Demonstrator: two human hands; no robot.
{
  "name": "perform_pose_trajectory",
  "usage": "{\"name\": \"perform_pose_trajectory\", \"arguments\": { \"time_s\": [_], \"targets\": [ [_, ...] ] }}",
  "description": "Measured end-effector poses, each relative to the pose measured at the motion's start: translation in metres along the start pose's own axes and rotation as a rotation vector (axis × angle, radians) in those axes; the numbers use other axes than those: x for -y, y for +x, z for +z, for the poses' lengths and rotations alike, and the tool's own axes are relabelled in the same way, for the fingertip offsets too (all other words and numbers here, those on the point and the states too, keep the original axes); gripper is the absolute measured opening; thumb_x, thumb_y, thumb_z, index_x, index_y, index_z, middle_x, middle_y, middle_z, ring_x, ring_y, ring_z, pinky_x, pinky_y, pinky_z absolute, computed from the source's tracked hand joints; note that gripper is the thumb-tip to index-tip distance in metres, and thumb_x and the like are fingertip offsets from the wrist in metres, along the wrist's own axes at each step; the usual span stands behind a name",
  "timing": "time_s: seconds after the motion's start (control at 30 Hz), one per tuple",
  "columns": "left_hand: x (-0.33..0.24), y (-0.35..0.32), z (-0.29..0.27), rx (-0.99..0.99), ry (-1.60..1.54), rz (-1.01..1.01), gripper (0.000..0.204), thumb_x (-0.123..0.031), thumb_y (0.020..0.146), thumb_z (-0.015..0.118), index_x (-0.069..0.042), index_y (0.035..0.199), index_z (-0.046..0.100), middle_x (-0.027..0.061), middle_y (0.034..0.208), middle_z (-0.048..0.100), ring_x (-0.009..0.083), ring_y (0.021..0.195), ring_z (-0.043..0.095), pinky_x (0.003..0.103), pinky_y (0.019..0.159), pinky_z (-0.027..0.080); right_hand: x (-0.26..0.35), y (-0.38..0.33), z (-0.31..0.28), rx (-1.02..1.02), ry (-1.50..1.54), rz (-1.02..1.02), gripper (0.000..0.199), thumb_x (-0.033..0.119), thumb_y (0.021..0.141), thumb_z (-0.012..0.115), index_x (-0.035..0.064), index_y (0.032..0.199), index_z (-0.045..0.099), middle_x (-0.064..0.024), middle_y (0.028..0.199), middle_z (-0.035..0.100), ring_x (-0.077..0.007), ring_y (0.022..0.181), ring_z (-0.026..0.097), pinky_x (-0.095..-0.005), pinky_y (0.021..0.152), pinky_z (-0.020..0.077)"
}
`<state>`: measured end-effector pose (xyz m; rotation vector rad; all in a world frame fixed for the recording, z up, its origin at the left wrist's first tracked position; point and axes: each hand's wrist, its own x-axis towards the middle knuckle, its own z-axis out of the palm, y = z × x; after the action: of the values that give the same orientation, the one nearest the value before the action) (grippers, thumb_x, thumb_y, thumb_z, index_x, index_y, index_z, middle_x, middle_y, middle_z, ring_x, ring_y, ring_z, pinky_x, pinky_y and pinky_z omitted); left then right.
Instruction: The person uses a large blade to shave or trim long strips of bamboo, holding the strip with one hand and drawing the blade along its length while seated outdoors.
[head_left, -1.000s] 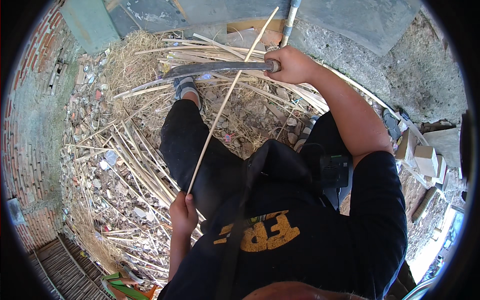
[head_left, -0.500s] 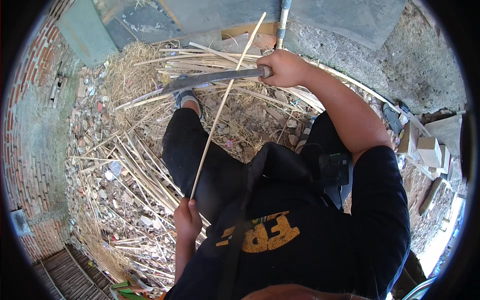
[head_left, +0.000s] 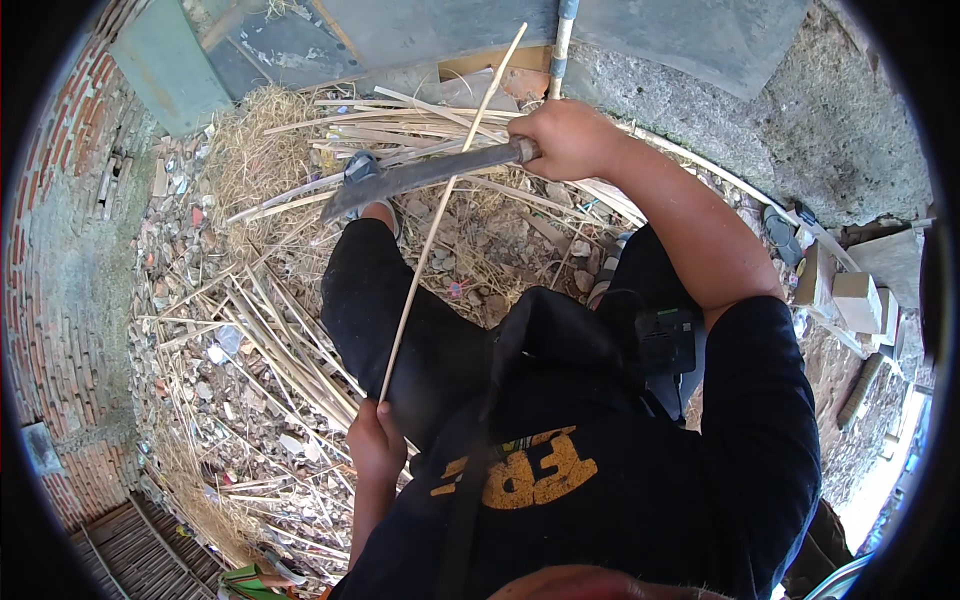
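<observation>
As the left hand [head_left: 374, 440] stays clamped on the lower end of the long thin pale bamboo stick [head_left: 440, 215], the right hand [head_left: 566, 137], fisted on the dark long-bladed machete [head_left: 420, 175], has slid it down across the stick over the straw-littered ground [head_left: 250, 330], so stripping continues.

Split canes [head_left: 250, 340] and rubble crowd the ground at left and centre. A brick wall [head_left: 60, 250] closes the far left, grey slabs [head_left: 700, 40] the top; upper right concrete [head_left: 850, 150] lies open.
</observation>
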<state>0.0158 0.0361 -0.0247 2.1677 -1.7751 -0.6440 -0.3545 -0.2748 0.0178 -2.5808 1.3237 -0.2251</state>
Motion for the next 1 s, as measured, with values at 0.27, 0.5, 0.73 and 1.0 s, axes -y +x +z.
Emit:
{"name": "perform_pose_trajectory", "arguments": {
  "time_s": [0.27, 0.5, 0.73, 1.0],
  "targets": [
    [-0.001, -0.002, -0.004, 0.001, -0.096, 0.031, 0.031, -0.026, 0.105, 0.046, -0.001, 0.088, 0.054, 0.0205, 0.061, 0.056, 0.0432, 0.057, 0.058, 0.046, 0.052, 0.043, -0.037, 0.008, 0.009, -0.036, 0.138, 0.199, 0.028, 0.027, 0.082, 0.071, 0.0036, 0.096, 0.068, -0.0191, 0.082, 0.070, -0.0377, 0.080, 0.068, -0.0461, 0.075, 0.0539],
    [0.003, -0.004, -0.002, -0.001, -0.070, 0.038, 0.032, -0.028, 0.105, 0.046, -0.002, 0.086, 0.052, 0.0209, 0.063, 0.057, 0.0445, 0.060, 0.059, 0.049, 0.054, 0.043, 0.012, 0.003, 0.003, 0.111, 0.004, 0.051, 0.027, 0.023, 0.076, 0.070, 0.0042, 0.095, 0.068, -0.0195, 0.083, 0.070, -0.0382, 0.081, 0.068, -0.0470, 0.076, 0.0546],
    [0.002, -0.003, -0.004, 0.017, 0.026, 0.019, 0.031, -0.028, 0.104, 0.048, -0.002, 0.086, 0.051, 0.0232, 0.066, 0.059, 0.0478, 0.064, 0.060, 0.052, 0.055, 0.044, -0.046, 0.017, 0.018, 0.091, 0.041, 0.326, 0.030, 0.028, 0.081, 0.064, 0.0076, 0.101, 0.071, -0.0178, 0.105, 0.071, -0.0344, 0.100, 0.068, -0.0445, 0.088, 0.0546],
    [0.009, 0.003, 0.003, 0.023, -0.164, 0.042, 0.039, -0.033, 0.106, 0.043, 0.000, 0.085, 0.050, 0.0201, 0.061, 0.053, 0.0402, 0.057, 0.055, 0.046, 0.054, 0.040, -0.007, 0.012, 0.018, 0.044, 0.124, 0.022, 0.023, 0.023, 0.078, 0.068, 0.0075, 0.094, 0.070, -0.0118, 0.082, 0.072, -0.0307, 0.082, 0.071, -0.0445, 0.077, 0.0567]
  ]
}}
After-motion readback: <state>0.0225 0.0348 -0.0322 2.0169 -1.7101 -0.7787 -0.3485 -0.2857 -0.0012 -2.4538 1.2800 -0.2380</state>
